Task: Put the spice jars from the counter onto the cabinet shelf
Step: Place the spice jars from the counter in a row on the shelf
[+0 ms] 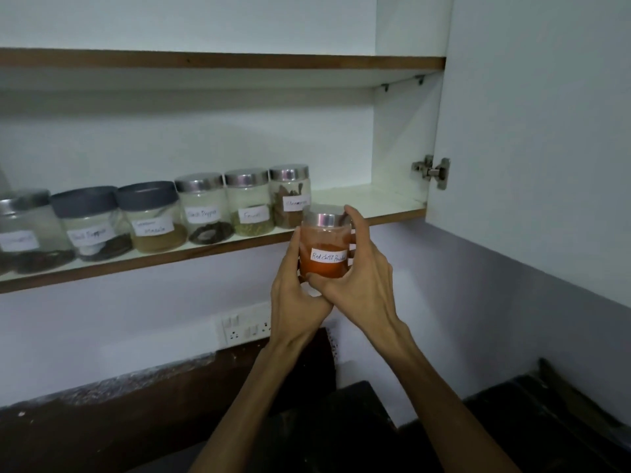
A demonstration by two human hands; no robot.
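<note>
red chilli powder jar, steel-lidded and labelled, is held up in the air just in front of the lower shelf edge, not yet resting on it. both hands wrap it: the left hand cups the base and left side, the right hand curls round the right side with a finger hooked over the lid rim. the bare stretch of shelf lies to the right of the cinnamon jar, last in a row of labelled jars. the main risk looks like clipping that neighbour on the way in, since the held jar sits very close to it; whether they touch is hard to tell from here. a low approach could catch the base on the shelf lip and tip it, and the finger on the lid might loosen it.
</note>
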